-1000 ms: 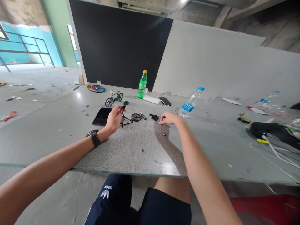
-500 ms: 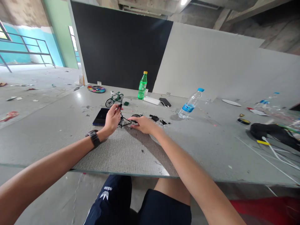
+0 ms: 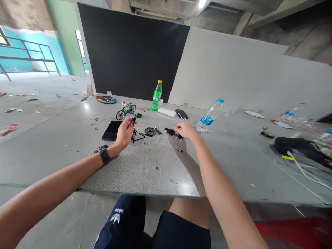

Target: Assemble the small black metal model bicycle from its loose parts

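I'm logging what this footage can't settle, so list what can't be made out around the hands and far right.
Head view:
- whatever the right hand may pinch: tiny, covered by fingers
- lower end of the black part in the left hand: fingers hide it
- dark tablet's lower right corner: behind the left hand
- black item far right: blurred, cut by the edge

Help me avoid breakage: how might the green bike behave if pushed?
The green bike stands on its wheels, so it would probably roll. Its narrow stance could let it tip. Its slender build looks fragile.
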Demonstrator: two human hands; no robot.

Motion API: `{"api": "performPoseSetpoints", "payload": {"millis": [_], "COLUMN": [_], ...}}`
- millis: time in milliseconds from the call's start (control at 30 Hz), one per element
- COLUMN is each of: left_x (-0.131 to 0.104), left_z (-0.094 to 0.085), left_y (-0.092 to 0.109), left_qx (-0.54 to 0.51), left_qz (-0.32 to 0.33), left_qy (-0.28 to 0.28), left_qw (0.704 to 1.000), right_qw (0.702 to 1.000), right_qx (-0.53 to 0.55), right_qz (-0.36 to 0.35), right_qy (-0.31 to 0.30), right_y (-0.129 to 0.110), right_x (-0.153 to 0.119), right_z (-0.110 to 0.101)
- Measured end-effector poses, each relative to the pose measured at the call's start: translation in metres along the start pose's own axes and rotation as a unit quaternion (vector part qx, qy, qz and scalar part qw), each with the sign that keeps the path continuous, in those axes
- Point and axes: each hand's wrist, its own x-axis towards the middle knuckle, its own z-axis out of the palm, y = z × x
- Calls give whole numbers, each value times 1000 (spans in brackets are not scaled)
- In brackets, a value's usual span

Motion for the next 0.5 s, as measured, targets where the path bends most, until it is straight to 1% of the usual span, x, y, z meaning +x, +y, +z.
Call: {"api": "performPoseSetpoints", "payload": {"millis": [133,233,300,367,433,500], "left_x": [0,0,-1,-1,-1,-1], "left_z": [-1,0,0,0,0,1], "left_y": [-4,-6,-6,-7,-7,-8], "left_qx": [-9,-11,-14,-15,-15,-17], "left_qz": [1,-1,0,1,-2,-6], "left_qy": [-7,-12,-16,-16,-15,-13], "left_qw": [1000,1000,1000,1000,1000,1000], "right_qw": [999,999,1000,999,995,991], "right_qx": [19,16,21,39,55,54], "right_qz": [-22,-23,-12,8,42,84], "right_qy": [-32,-29,-9,35,77,91], "right_y": [-4,-8,-5,3,13,24], "right_x": [4,5,5,5,5,6], "right_z": [8,9,5,1,-3,-4]}}
